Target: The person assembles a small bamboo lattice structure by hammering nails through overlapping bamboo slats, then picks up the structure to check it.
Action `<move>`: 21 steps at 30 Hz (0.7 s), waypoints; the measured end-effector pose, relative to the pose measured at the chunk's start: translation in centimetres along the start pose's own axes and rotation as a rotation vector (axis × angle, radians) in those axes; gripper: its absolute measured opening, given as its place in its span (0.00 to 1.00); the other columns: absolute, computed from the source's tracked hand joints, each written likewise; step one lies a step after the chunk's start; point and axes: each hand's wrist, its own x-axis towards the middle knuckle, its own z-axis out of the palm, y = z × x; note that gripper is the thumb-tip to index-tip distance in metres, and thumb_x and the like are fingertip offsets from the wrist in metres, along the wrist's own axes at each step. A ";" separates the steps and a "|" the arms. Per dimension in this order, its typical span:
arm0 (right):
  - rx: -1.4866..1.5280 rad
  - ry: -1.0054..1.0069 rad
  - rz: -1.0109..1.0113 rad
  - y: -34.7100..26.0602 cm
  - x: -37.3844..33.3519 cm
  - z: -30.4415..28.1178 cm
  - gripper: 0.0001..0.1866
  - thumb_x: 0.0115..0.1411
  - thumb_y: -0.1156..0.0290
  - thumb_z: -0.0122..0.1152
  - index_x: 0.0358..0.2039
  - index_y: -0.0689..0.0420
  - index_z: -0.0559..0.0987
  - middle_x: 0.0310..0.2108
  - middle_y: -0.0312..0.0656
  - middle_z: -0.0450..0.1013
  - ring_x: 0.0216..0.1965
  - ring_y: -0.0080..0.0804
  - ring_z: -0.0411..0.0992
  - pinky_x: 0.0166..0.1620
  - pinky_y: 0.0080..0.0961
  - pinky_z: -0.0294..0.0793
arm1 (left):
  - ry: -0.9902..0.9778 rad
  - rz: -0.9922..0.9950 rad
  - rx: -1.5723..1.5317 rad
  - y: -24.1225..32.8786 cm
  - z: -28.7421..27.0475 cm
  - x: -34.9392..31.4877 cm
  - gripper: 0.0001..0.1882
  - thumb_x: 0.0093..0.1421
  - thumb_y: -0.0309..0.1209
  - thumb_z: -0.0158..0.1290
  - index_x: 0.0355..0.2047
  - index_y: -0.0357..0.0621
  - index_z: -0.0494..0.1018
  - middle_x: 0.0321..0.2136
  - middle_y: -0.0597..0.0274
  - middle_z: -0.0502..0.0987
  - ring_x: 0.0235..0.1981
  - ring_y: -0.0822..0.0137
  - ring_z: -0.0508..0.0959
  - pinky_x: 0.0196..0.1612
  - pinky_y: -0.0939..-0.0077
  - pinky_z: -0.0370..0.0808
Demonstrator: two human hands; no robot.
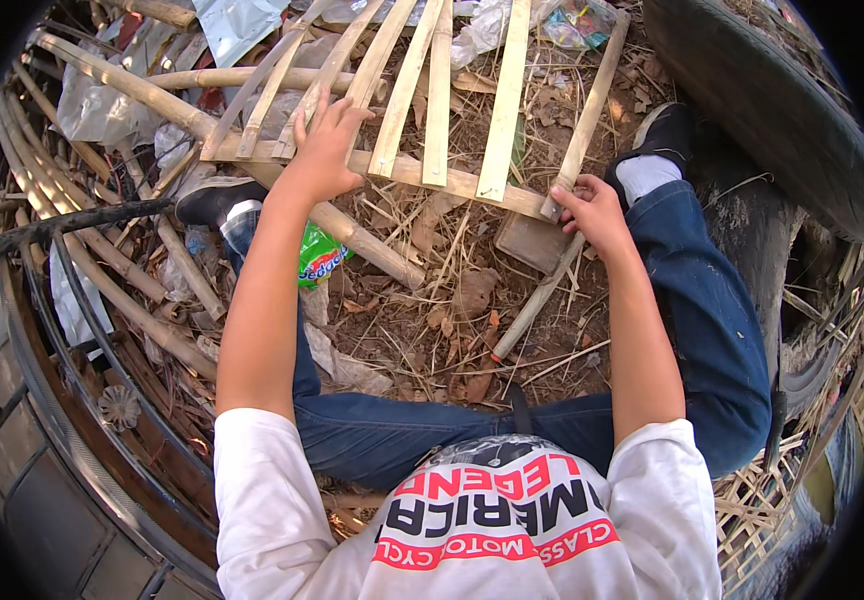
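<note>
A bamboo frame of several split slats [505, 110], fixed across a bamboo crosspiece [467, 182], lies in front of me. My left hand [327, 150] rests on the crosspiece and slats left of the middle, fingers spread. At the frame's right corner my right hand [592, 212] pinches the lower end of the outermost slat [592, 105], where it meets the crosspiece. A small wooden block [532, 243] sits on the ground beneath that corner. Below the right hand, a thin stick [537, 305] lies slanted on the soil.
Bamboo poles [127, 85] and plastic litter pile up at left, beside a black metal rail [62, 225]. A green packet [320, 256] lies near my left forearm. A thick dark tire-like slab [767, 105] stands far right. My legs [702, 300] spread around the work.
</note>
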 end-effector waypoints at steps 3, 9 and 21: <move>0.020 -0.023 -0.009 -0.2 -0.2 0.3 0.30 0.55 0.66 0.67 0.51 0.73 0.68 0.27 0.41 0.74 0.23 0.23 0.70 0.22 0.18 0.71 | 0.078 0.063 0.025 -0.2 0.3 -0.7 0.40 0.37 0.27 0.63 0.54 0.53 0.63 0.60 0.54 0.59 0.69 0.49 0.44 0.66 0.37 0.35; 0.166 -0.027 0.044 -2.2 -1.2 -1.2 0.16 0.54 0.68 0.66 0.39 0.62 0.73 0.24 0.34 0.71 0.21 0.18 0.67 0.21 0.15 0.69 | 0.137 0.103 -0.068 0.5 -0.5 -0.3 0.38 0.35 0.21 0.61 0.51 0.56 0.65 0.59 0.58 0.62 0.69 0.50 0.46 0.66 0.38 0.35; 0.294 -0.029 -0.034 -7.2 -2.3 -2.3 0.13 0.56 0.67 0.66 0.37 0.57 0.72 0.23 0.31 0.69 0.21 0.17 0.66 0.25 0.16 0.69 | 0.126 0.111 -0.036 -0.5 -5.4 2.3 0.31 0.38 0.25 0.62 0.46 0.56 0.68 0.56 0.63 0.65 0.69 0.50 0.46 0.66 0.37 0.37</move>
